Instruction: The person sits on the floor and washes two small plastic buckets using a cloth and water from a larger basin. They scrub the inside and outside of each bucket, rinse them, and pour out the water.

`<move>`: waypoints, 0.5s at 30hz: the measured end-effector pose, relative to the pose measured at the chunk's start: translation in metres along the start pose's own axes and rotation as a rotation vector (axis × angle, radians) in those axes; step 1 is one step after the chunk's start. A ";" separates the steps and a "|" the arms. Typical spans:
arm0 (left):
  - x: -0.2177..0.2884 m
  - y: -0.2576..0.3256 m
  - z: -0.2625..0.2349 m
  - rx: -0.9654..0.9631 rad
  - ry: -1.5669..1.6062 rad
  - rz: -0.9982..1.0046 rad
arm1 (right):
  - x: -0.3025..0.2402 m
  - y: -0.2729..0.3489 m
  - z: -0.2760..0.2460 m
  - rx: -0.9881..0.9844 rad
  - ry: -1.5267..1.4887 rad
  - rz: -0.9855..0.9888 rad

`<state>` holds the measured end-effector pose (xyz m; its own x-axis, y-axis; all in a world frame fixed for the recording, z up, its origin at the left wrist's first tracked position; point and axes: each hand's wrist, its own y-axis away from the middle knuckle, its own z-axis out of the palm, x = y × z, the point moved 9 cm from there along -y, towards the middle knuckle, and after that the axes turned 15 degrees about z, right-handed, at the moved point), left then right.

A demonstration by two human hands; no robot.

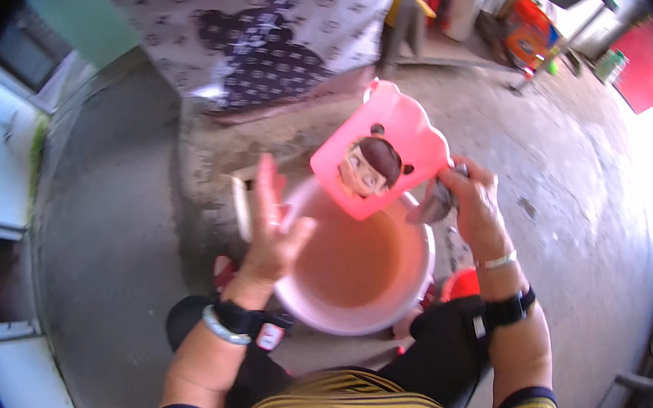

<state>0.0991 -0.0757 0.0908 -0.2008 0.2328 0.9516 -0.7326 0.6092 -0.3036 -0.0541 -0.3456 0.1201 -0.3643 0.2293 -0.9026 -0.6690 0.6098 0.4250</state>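
The pink bucket (pixel 410 153) is tilted in the air, at 12 o'clock from the middle of the white basin (pixel 420 285); its wavy rim points to about 1 o'clock, and a child-like cartoon face is printed on its side.

From left to right, first comes the patterned sheet (pixel 178 15), at 11 o'clock, which shows a dark animal shape. Below it, at between 9 and 10 o'clock, the left hand (pixel 269 238) is before the basin's rim; its grip is wide, with the fingers spread. In the middle, the basin contains cloudy brownish water (pixel 348 260). At 2 o'clock, the right hand (pixel 475 204) has its grip closed at the bucket's rim, and a grey cloth (pixel 439 201) hangs by the same fingers. At 3 o'clock, near the right knee, there is a red container (pixel 463 283), partly hidden.
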 end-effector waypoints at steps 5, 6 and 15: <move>-0.008 -0.002 0.006 0.040 0.050 -0.045 | 0.040 -0.045 -0.167 0.321 0.107 0.011; -0.010 -0.002 0.006 0.032 0.041 -0.049 | 0.057 -0.048 -0.198 0.382 0.141 0.071; -0.038 0.009 0.012 -0.018 -0.002 -0.140 | 0.244 -0.022 -0.298 0.578 -0.179 0.402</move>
<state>0.0922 -0.0885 0.0522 -0.0989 0.1431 0.9848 -0.7421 0.6487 -0.1688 -0.3214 -0.5293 -0.0887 -0.3652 0.6103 -0.7029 -0.0381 0.7447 0.6663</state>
